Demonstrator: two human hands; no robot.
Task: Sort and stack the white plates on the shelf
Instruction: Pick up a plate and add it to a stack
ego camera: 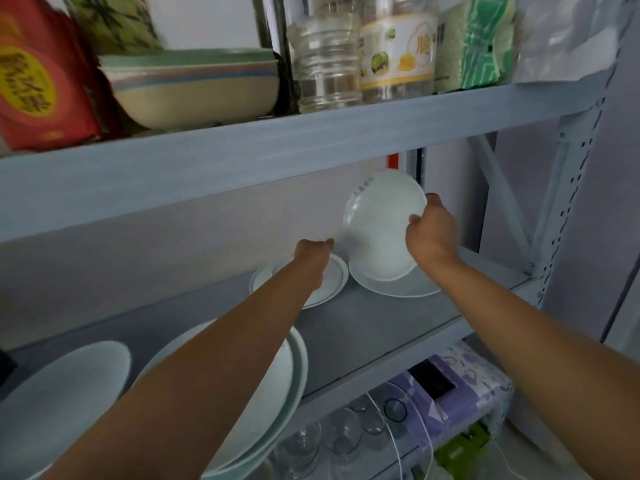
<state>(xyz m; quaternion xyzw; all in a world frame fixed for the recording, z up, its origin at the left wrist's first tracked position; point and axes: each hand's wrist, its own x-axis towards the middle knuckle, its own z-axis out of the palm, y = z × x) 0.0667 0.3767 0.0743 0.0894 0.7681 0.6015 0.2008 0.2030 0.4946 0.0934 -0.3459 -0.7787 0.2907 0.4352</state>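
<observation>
A tilted white plate was clamped at centre right in the right hand; the left hand, its grip state indiscernible, was rested on a small plate.

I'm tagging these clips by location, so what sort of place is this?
Probably a home pantry or kitchen storage corner: a metal shelf holds white plates, with food jars on the tier above and clear glasses below.

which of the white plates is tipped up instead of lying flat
The plate held by the right hand, at the back right; it stands on edge, while the others lie flat.
</observation>
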